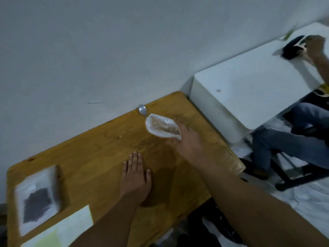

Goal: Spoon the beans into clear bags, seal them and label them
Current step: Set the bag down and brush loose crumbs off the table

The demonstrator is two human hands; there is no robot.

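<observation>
An empty clear bag [162,127] is being pinched at its near edge by the right hand [188,142]; whether it is being lifted or is lying on the wooden table [99,139] cannot be told. The left hand [136,173] is being rested flat on the table, fingers straight, grasping nothing. Just beyond the bag a spoon [142,110] is lying at the far edge. Well apart, at the near left corner, what are probably the beans [37,202] are being kept in a clear packet [26,186], beside a pale sheet [60,229]. The bag is apparently being readied for filling. It would be best carried nearer the beans, with its mouth spread wide by the free hand, so that little is spilled.
</observation>
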